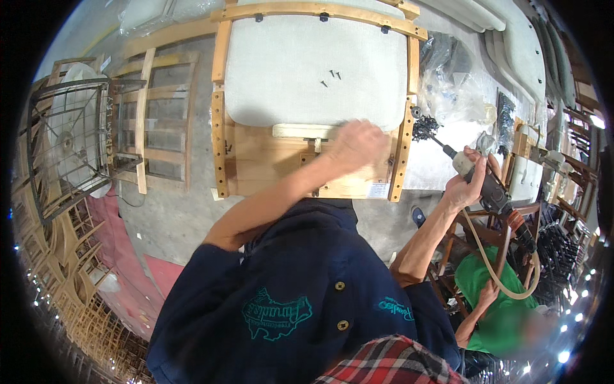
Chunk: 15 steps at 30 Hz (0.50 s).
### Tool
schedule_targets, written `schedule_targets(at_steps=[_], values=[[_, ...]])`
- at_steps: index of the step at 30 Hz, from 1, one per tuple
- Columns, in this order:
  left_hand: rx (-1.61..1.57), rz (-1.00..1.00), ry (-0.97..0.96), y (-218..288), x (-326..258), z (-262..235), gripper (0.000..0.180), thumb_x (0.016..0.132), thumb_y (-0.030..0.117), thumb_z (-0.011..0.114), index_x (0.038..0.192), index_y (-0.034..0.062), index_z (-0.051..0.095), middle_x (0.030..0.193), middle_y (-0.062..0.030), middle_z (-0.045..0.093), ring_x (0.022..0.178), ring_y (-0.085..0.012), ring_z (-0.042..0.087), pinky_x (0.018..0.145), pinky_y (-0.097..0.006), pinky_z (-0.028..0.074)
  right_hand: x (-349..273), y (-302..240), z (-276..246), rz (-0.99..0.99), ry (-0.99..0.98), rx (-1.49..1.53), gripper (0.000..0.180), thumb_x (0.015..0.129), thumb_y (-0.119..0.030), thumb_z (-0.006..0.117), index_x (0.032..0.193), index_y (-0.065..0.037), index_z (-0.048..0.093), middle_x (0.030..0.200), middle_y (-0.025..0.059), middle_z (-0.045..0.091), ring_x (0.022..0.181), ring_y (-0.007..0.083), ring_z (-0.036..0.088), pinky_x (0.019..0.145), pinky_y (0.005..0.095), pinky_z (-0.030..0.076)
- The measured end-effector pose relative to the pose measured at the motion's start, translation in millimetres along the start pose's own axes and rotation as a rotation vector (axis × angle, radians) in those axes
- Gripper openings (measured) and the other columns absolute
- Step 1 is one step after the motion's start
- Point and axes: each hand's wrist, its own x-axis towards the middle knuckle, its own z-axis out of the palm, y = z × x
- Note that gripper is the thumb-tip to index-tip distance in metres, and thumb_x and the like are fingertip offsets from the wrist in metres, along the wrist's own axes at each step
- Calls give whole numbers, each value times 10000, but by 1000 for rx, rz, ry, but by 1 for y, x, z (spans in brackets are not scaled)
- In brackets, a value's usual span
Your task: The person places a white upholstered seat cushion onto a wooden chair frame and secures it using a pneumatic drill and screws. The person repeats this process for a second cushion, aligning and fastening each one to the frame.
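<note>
Centre frame, the left hand (355, 146) presses flat, fingers together, steadying the wooden chair frame (313, 168) under its white cushion (307, 70); at right, the right hand (470, 182) clamps the power screwdriver (476, 173), bit aimed at the frame's edge

— What carries the work?
— A white-topped bench (441, 160), bare at its right part; the overturned wooden chair frame (220, 137) lies on it, pale cushion (307, 67) up.
— Anything loose?
— A few dark screws (332, 75) rest on the cushion; a heap of dark screws (423, 127) lies on the bench just beside the frame's right rail; a clear plastic bag (457, 86) lies behind it.
</note>
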Motion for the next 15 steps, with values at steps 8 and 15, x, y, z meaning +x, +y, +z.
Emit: schedule_targets(at_steps=[8, 15], values=[[94, -111, 218, -131, -11, -59, 190, 918, 40, 607, 1042, 77, 745, 1094, -54, 695, 1017, -245, 643, 869, -360, 567, -6, -13, 33, 23, -161, 139, 299, 901, -33, 625, 1187, 16, 550, 823, 196, 685, 812, 314, 701, 864, 497, 554], [-324, -424, 134, -115, -1, -62, 172, 997, 118, 586, 1125, 61, 686, 1089, -67, 685, 994, -207, 635, 893, -327, 537, -6, -12, 87, 3, -297, 318, 295, 915, -58, 598, 1199, -2, 545, 822, 211, 680, 803, 333, 689, 879, 539, 536]])
